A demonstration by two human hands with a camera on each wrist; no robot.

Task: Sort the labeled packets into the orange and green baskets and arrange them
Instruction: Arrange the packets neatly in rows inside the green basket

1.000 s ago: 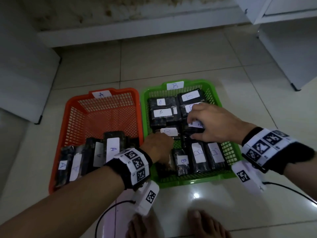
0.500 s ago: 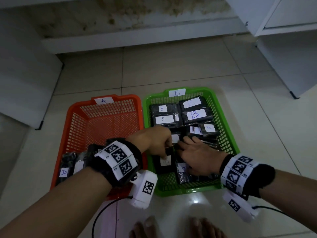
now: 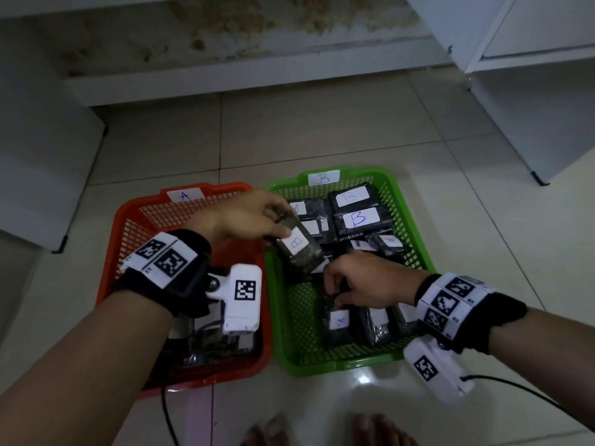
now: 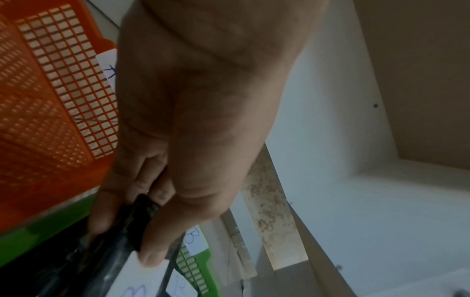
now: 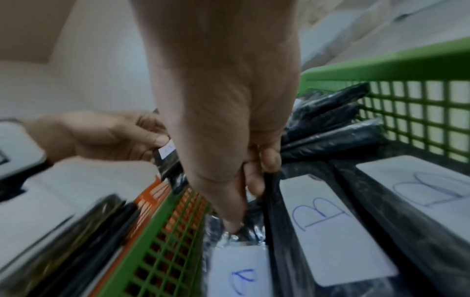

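Note:
An orange basket (image 3: 167,217) tagged A and a green basket (image 3: 338,365) tagged B sit side by side on the floor. My left hand (image 3: 285,222) grips one end of a black packet labelled B (image 3: 299,249) and holds it tilted above the green basket's left middle. The left wrist view shows thumb and fingers curled round that B packet (image 4: 119,251). My right hand (image 3: 335,291) pinches the top end of a packet labelled A (image 3: 338,326) in the green basket's front row. Beside that A packet (image 5: 239,267) stand B packets (image 5: 330,221).
More B packets (image 3: 360,217) lie at the back of the green basket. Dark packets (image 3: 206,346) fill the orange basket's front, half hidden by my left wrist. White cabinets (image 3: 541,123) stand right and left. My bare feet (image 3: 376,429) and a cable (image 3: 515,386) are on the floor.
My left hand has lifted a B packet out of the green basket's middle and carried it up and back. My right hand stays at the front row, now pinching the A packet.

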